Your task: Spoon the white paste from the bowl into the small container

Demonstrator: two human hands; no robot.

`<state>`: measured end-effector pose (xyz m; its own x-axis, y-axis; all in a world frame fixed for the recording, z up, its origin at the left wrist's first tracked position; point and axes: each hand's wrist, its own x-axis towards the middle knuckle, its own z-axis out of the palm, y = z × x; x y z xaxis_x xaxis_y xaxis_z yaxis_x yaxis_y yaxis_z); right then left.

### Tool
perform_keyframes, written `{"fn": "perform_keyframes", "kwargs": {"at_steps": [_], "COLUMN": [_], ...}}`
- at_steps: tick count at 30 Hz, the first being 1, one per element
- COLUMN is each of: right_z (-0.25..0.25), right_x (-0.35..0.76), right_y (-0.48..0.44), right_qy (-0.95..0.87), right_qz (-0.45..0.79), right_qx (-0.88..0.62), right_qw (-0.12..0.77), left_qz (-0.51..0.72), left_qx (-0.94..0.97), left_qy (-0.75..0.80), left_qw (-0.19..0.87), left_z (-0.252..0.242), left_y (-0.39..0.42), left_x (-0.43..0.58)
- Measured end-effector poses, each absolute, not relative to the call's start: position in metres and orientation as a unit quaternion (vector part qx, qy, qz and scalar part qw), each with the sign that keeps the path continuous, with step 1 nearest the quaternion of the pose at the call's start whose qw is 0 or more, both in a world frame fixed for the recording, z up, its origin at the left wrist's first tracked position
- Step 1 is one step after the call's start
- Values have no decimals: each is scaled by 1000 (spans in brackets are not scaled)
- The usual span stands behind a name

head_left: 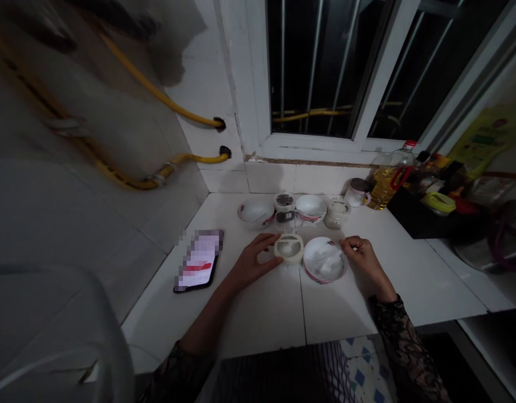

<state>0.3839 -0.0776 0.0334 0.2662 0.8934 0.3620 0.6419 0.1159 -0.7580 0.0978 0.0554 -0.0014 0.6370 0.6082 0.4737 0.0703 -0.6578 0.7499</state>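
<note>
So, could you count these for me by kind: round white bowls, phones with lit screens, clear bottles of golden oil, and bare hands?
Round white bowls: 3 (back-left bowl, back-right bowl, front bowl)
Black-edged phone with lit screen: 1
Clear bottle of golden oil: 1
Bare hands: 2 (left hand, right hand)
Total: 7

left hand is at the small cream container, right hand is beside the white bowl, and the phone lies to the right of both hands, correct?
The left hand is indeed at the small cream container and the right hand beside the white bowl, but the head view shows the phone to the left of both hands, not the right.
</note>
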Motion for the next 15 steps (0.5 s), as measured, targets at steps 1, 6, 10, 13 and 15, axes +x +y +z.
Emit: {"fn": "perform_keyframes", "kwargs": {"at_steps": [1,6,10,13,15], "right_z": [33,33,34,42,51], "right_x": [384,390,388,375,361], "right_y": [-77,-76,-72,-68,-66], "right_qy": [-570,-481,-431,-425,-445], "right_qz": [156,206,194,155,122], "right_qx": [-655,-679,-690,-680,-666], "right_qw": [470,514,548,577,586], "left_qz": [374,375,382,381,379], "left_qx": [830,831,829,827,826], "left_qy": [205,201,196,200,203], "left_qw": [359,358,358,362,365], "left_z": [-1,-2,-4,-5,-5], "left_y": [56,56,57,58,57], "left_x": [98,98,99,99,99]}}
